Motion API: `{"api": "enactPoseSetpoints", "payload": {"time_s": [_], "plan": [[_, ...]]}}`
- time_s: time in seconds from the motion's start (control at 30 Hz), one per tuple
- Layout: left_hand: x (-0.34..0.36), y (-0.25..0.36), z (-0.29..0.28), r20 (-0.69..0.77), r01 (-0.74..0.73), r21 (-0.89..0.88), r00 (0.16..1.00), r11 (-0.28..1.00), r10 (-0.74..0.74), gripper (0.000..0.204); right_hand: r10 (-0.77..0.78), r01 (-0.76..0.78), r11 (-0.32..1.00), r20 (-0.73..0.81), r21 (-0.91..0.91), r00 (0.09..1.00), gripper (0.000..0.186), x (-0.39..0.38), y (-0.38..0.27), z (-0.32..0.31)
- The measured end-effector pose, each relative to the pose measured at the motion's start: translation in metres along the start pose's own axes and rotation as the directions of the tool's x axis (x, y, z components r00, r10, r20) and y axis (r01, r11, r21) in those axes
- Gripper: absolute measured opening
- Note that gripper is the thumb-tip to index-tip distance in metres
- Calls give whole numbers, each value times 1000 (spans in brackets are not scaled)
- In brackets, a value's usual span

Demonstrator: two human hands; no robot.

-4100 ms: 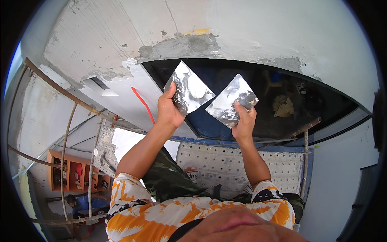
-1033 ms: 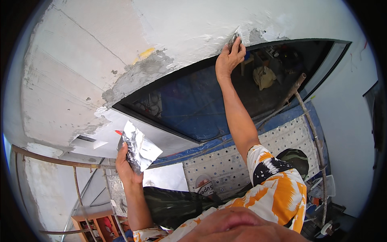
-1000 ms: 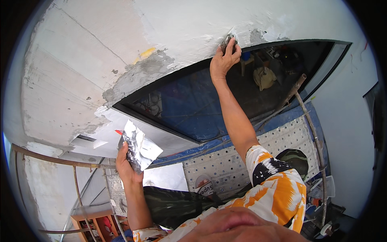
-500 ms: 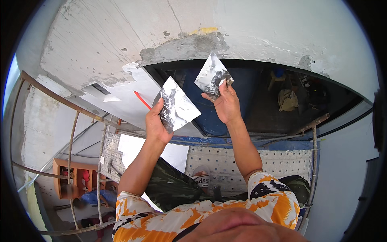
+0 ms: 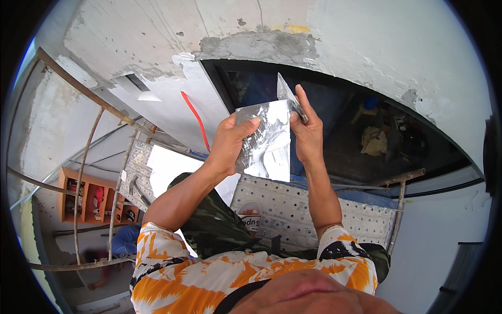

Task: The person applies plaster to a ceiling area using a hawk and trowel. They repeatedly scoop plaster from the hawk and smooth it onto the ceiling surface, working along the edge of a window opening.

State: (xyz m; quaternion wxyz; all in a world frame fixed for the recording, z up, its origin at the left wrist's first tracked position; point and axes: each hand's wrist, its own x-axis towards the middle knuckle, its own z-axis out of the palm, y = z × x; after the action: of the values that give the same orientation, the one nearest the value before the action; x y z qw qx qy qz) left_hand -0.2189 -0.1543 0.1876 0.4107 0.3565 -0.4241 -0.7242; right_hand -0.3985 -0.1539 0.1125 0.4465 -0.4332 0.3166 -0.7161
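The left hand [image 5: 228, 144] is holding a square metal plate [image 5: 251, 149], its thumb lying on the face and the other fingers hiding underneath. White paste [image 5: 274, 156] is covering much of this face. The right hand [image 5: 308, 136] is gripping a smaller blade [image 5: 285, 94] narrowly at its dark edge, with one finger pointing up. The blade is standing tilted, almost edge-on, just beside the plate's upper right corner; whether they are touching, one cannot tell. Both tools are being held in front of the dark opening [image 5: 334, 144], below the wall [image 5: 366, 31] with its grey patch [image 5: 261, 46]. A red tube [image 5: 196, 118] is hanging left of the plate. On the perforated platform [image 5: 303, 209] below, a white sheet [image 5: 162, 166] and a hammer [image 5: 139, 193] are lying near each other.
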Motion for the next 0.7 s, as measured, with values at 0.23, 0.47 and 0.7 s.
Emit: {"api": "enactPoseSetpoints", "payload": {"time_s": [0.23,0.47,0.7], "plan": [[7,14,-12,-71,-149,-133,988,980,140,22,88,-70,993,-185,100,979,50,-7,-5,-19],[9,-8,-11,42,-797,-69,598,600,800,42,605,-365,564,-69,741,793,34,-45,-20,11],[7,-24,-7,751,-966,190,260,178,607,37,528,-363,483,65,797,846,28,-50,-37,2]]}}
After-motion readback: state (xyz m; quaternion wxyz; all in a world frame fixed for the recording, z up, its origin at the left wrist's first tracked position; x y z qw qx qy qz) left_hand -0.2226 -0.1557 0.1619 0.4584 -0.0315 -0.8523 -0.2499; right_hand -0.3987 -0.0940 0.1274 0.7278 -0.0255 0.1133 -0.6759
